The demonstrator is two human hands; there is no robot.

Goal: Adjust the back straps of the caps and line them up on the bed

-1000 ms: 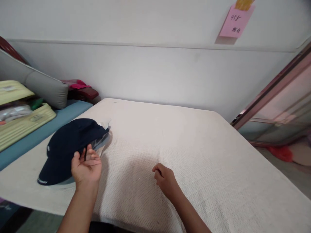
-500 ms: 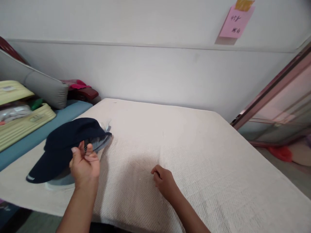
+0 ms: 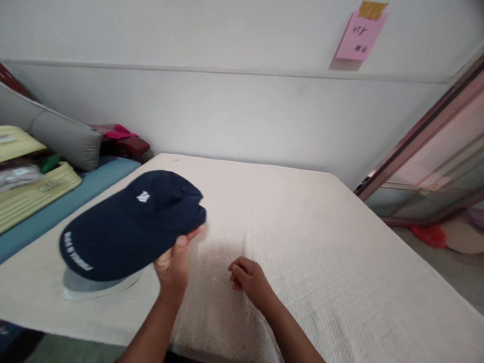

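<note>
A navy baseball cap [image 3: 128, 222] is held up over the left part of the table, its brim toward the lower left. White lettering runs along the brim edge, and a small white emblem sits on the front. My left hand [image 3: 176, 262] grips the cap's lower right side, thumb outside; the other fingers are mostly hidden under it. Below the brim, a pale greyish round thing [image 3: 85, 288] lies on the cloth, largely covered by the cap. My right hand [image 3: 249, 277] rests near the table's middle with curled fingers, and nothing shows in it.
A cream textured cloth [image 3: 302, 227] covers the table. To the left are a blue surface [image 3: 109, 174], a grey cushion [image 3: 64, 133] and a yellow open case [image 3: 56, 189]. A pink note [image 3: 361, 38] is taped to the wall behind. On the right stands a pink-framed glass door [image 3: 427, 151].
My left hand has moved right with the cap and turned it, so the brim lettering and front emblem now face me. My right hand stays nearly in place.
</note>
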